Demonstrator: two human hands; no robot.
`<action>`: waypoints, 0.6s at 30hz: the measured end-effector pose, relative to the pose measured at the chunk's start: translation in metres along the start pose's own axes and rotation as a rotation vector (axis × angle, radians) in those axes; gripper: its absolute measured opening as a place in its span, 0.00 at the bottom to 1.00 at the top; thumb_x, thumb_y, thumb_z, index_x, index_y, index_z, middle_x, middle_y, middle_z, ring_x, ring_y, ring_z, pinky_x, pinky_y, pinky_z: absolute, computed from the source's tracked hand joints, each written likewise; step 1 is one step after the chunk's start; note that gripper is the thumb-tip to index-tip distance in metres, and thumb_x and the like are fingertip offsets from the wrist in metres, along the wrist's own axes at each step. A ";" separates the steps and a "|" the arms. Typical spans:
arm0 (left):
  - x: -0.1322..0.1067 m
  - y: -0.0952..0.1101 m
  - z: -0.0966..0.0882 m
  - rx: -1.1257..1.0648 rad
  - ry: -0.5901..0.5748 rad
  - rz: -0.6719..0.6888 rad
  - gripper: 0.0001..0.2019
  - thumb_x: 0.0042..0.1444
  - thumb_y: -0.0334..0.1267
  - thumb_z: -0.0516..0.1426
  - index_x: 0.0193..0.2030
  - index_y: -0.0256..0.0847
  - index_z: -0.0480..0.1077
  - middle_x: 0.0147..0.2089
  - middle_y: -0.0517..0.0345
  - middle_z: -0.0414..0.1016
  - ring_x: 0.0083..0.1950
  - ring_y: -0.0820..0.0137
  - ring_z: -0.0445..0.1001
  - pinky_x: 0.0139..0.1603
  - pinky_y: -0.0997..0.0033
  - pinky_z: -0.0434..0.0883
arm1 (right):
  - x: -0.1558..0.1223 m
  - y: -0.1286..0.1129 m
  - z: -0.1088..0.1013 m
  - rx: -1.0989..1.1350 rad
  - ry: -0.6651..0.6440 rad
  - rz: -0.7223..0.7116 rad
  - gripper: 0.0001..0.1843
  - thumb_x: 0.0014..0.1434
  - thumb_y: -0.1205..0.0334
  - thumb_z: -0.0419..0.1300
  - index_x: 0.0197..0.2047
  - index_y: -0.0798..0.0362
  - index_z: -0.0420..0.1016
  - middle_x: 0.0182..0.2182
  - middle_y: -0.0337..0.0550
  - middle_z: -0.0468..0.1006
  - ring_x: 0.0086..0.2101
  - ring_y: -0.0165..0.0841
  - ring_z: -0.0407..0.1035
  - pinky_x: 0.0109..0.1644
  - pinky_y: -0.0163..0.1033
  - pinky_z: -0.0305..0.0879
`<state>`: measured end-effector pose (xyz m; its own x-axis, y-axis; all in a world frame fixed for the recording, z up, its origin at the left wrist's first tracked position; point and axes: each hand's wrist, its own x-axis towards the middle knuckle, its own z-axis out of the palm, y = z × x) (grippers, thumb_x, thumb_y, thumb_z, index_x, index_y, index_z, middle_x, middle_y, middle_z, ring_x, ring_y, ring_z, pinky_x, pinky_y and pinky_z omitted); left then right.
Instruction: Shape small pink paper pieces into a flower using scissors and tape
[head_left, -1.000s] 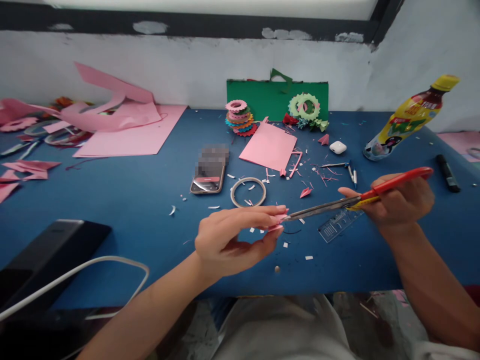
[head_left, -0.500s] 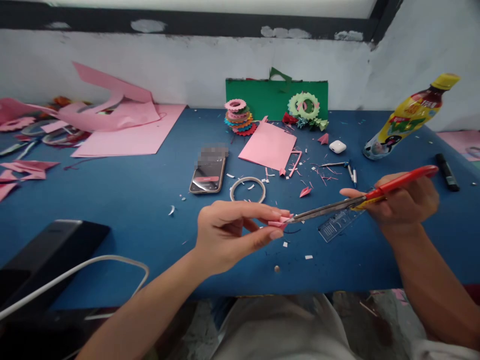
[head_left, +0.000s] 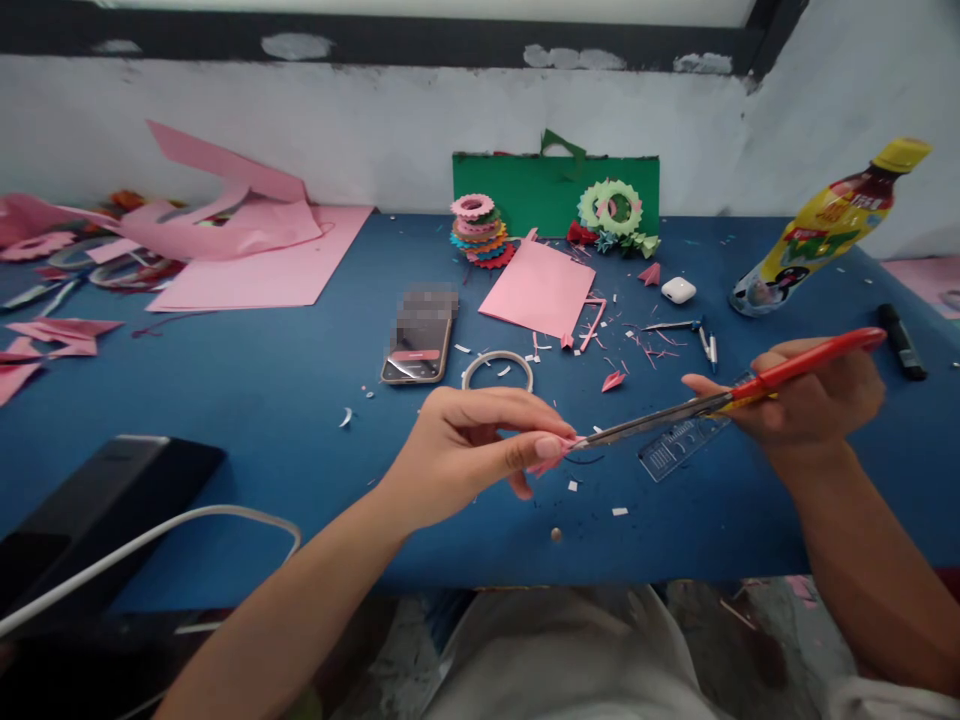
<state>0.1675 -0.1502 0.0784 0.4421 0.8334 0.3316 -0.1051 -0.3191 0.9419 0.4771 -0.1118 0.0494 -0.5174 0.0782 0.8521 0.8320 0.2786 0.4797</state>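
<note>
1. L hand, centre of frame: thumb and fingertips pressed together, clamped on a pink paper bit. The bit is held above the blue table, not resting on it.
2. R hand, centre-right: fingers wrapped tight round the red handles of the scissors. Blades are pointed left and look nearly closed, w/ the tip touching the pink paper bit at the L fingertips.
3. Clear ruler is seen flat on the table just under the blades.
4. Tape ring is laid just above the L hand; phone beside it to the left, screen partly blurred.
5. Pink sheet is placed upper centre, w/ small offcuts scattered to its right and below.
6. Green card is propped against the wall at top centre; stack of paper rings and green wreath sit in front of it.
7. Upper right: bottle (tilt cannot be told, lens distortion), earbud case, black marker.
8. Upper left: large pink sheets. Lower left: black device w/ white cable.
</note>
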 end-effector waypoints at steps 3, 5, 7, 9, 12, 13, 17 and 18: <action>0.001 -0.001 -0.002 -0.028 -0.028 -0.054 0.06 0.51 0.30 0.61 0.34 0.43 0.78 0.28 0.56 0.77 0.23 0.72 0.74 0.13 0.81 0.74 | 0.000 0.000 -0.001 0.011 -0.021 -0.008 0.21 0.41 0.45 0.66 0.25 0.49 0.63 0.22 0.37 0.71 0.26 0.30 0.62 0.31 0.36 0.57; 0.002 -0.001 -0.003 -0.046 -0.037 -0.088 0.06 0.50 0.30 0.61 0.34 0.43 0.78 0.27 0.57 0.75 0.23 0.72 0.74 0.13 0.81 0.73 | 0.000 -0.001 -0.001 0.011 -0.042 -0.016 0.21 0.40 0.44 0.67 0.25 0.49 0.63 0.22 0.38 0.70 0.27 0.31 0.61 0.31 0.36 0.57; 0.002 0.001 -0.003 -0.073 -0.036 -0.140 0.05 0.50 0.31 0.62 0.33 0.42 0.79 0.25 0.57 0.74 0.24 0.72 0.73 0.13 0.81 0.73 | 0.000 -0.001 -0.001 0.015 -0.057 -0.015 0.21 0.39 0.44 0.67 0.25 0.49 0.64 0.22 0.37 0.70 0.27 0.31 0.60 0.31 0.36 0.56; 0.002 0.005 -0.003 -0.108 -0.027 -0.235 0.04 0.49 0.32 0.62 0.32 0.41 0.79 0.25 0.58 0.74 0.24 0.73 0.72 0.15 0.81 0.73 | -0.001 -0.002 -0.001 0.028 -0.060 -0.003 0.21 0.39 0.44 0.67 0.25 0.48 0.63 0.23 0.36 0.69 0.27 0.31 0.60 0.31 0.36 0.55; 0.001 0.011 -0.001 -0.155 -0.017 -0.399 0.02 0.49 0.34 0.62 0.30 0.40 0.78 0.25 0.59 0.72 0.26 0.75 0.70 0.17 0.81 0.74 | -0.002 -0.003 0.000 0.042 -0.057 -0.005 0.21 0.41 0.43 0.66 0.24 0.49 0.62 0.23 0.36 0.68 0.27 0.30 0.60 0.30 0.35 0.55; 0.001 0.012 0.000 -0.170 -0.018 -0.427 0.03 0.49 0.34 0.62 0.29 0.40 0.78 0.25 0.59 0.72 0.26 0.75 0.69 0.17 0.82 0.74 | -0.002 -0.003 0.000 0.044 -0.063 -0.011 0.21 0.41 0.44 0.66 0.24 0.49 0.62 0.22 0.36 0.67 0.27 0.30 0.60 0.31 0.35 0.55; 0.000 0.011 0.000 -0.217 -0.027 -0.481 0.04 0.49 0.36 0.62 0.30 0.40 0.78 0.22 0.60 0.71 0.25 0.75 0.68 0.17 0.82 0.73 | -0.007 -0.002 0.002 0.061 -0.067 -0.027 0.20 0.44 0.44 0.65 0.26 0.50 0.62 0.20 0.34 0.66 0.27 0.29 0.61 0.32 0.35 0.57; 0.000 0.011 -0.001 -0.225 -0.031 -0.495 0.04 0.49 0.36 0.62 0.30 0.40 0.78 0.22 0.60 0.71 0.25 0.75 0.68 0.17 0.82 0.73 | -0.008 -0.002 0.002 0.053 -0.065 -0.027 0.20 0.45 0.44 0.65 0.25 0.50 0.62 0.19 0.33 0.66 0.27 0.29 0.61 0.32 0.36 0.57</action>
<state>0.1659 -0.1530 0.0887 0.5129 0.8447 -0.1529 -0.0640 0.2152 0.9745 0.4794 -0.1107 0.0415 -0.5528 0.1313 0.8229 0.8067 0.3318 0.4890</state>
